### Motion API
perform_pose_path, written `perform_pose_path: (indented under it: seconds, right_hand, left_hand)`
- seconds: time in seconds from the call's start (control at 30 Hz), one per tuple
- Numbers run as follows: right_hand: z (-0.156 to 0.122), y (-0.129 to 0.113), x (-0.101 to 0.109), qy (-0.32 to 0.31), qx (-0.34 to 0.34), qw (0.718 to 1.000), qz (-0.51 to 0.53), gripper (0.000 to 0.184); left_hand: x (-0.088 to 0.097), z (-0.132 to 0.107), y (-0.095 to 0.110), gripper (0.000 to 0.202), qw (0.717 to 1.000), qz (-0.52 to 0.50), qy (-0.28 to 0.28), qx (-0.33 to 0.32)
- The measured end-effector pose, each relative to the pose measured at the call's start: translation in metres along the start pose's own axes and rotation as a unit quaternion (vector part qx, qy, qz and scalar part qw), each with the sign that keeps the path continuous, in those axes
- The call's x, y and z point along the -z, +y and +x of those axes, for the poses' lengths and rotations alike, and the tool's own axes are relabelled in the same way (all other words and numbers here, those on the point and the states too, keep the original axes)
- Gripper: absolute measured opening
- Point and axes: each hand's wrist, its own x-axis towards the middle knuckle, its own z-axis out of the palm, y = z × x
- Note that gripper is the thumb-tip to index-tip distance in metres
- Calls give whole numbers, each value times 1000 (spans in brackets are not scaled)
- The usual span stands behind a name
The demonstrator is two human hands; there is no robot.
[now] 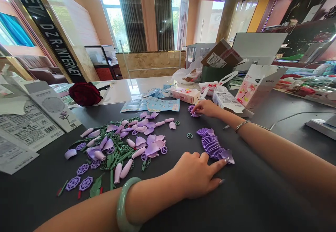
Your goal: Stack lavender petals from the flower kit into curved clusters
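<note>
A smooth, round pale-green bangle (122,204) circles the wrist of the left hand (194,174), thumb and index finger apart, index fingertip touching a row of overlapping, curved purple plastic petals (211,143) on the black tabletop (252,204). The right hand (208,109) is at a smaller purple petal stack (191,111); I cannot tell whether it grips. Behind stands an open, blossom-printed cardboard box (245,88), contents hidden.

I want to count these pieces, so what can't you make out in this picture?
All in the head view:
- Small stack: partly hidden by the right hand.
- Purple row: lower edge partly hidden by the left hand.
- Green parts: some hidden under petals.
- Blue sheets: print too small to read.
- Left box: cut off by the left edge.
</note>
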Motion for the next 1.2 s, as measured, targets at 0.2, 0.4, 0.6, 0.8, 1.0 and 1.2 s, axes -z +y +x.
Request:
perform_pose_path:
  seconds: [0.2, 0.4, 0.6, 0.8, 1.0, 1.2]
  right_hand:
    - [7, 3, -6, -27, 15, 999, -32, 19]
    - [4, 0, -5, 2, 20, 999, -29, 22]
    - [-4, -2, -3, 20, 20, 999, -34, 31]
    - [-5, -2, 0, -30, 48, 996, -63, 23]
    - [-1, -3, -1, -80, 76, 988, -110, 27]
    - [2, -1, -3, -75, 75, 987, -124, 29]
  left_hand:
    - [0, 0, -2, 54, 1000, -3, -3, -13]
    - [-2, 0, -2, 54, 1000, 1, 2, -14]
    - [-2, -1, -2, 54, 1000, 5, 10, -14]
    - [1, -2, -1, 54, 1000, 6, -1, -12]
    - [-1, -2, -2, 53, 1000, 6, 5, -15]
    - [0, -3, -2, 53, 1000, -1, 1, -19]
